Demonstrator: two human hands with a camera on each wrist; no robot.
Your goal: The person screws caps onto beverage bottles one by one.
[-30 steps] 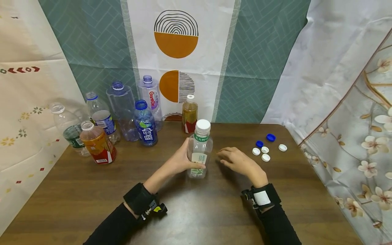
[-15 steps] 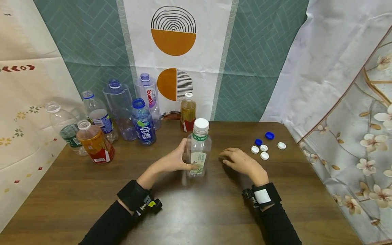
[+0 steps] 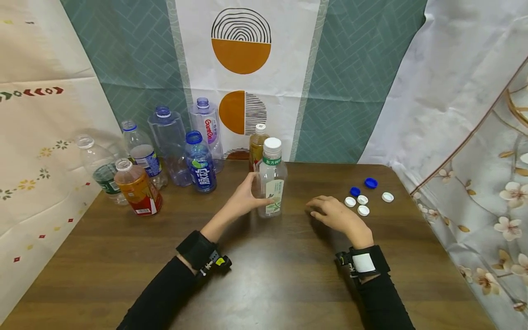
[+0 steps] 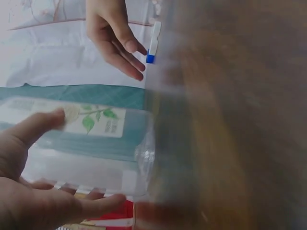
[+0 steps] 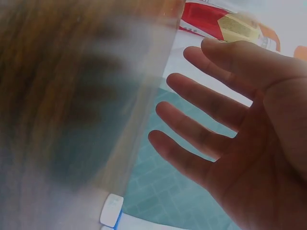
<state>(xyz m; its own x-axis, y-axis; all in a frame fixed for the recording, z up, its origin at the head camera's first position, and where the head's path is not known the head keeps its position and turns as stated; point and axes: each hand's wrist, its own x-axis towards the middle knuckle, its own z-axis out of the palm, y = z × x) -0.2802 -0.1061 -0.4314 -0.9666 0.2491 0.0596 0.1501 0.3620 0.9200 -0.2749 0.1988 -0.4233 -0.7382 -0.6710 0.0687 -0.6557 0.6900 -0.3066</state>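
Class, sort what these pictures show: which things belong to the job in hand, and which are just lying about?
Likely in the job:
white-capped clear bottle, held by the left hand

Untouched, perhaps lying about:
blue bottle
orange-labelled bottle
loose caps

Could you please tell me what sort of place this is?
Probably a makeshift tabletop recording setup: a wooden table screened by patterned cloths, with plastic bottles and loose caps on it.
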